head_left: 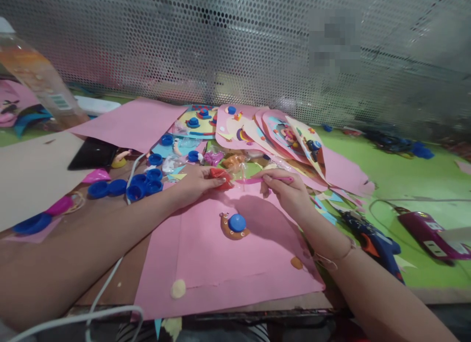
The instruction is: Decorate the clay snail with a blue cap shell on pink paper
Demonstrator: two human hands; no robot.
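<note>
My left hand [195,185] pinches a small red packet [221,178] in clear wrap above the pink sheet. Held in my right hand [283,187] is a thin pink tool [253,180], its tip pointing left at the packet. On the pink sheet [209,263] below my hands lies a brown curved clay piece [225,228] with small light rings, and a blue round cap [237,223] sits against it. A cream disc [178,288] and an orange-brown blob [296,262] rest on the same sheet.
Blue caps [136,187] and a black phone-like object [93,154] are at left, beside a white cable [106,283]. A bottle [44,82] stands back left. Decorated cards [287,133] lie behind. Right are a dark blue tool [375,244] and a purple device [427,234].
</note>
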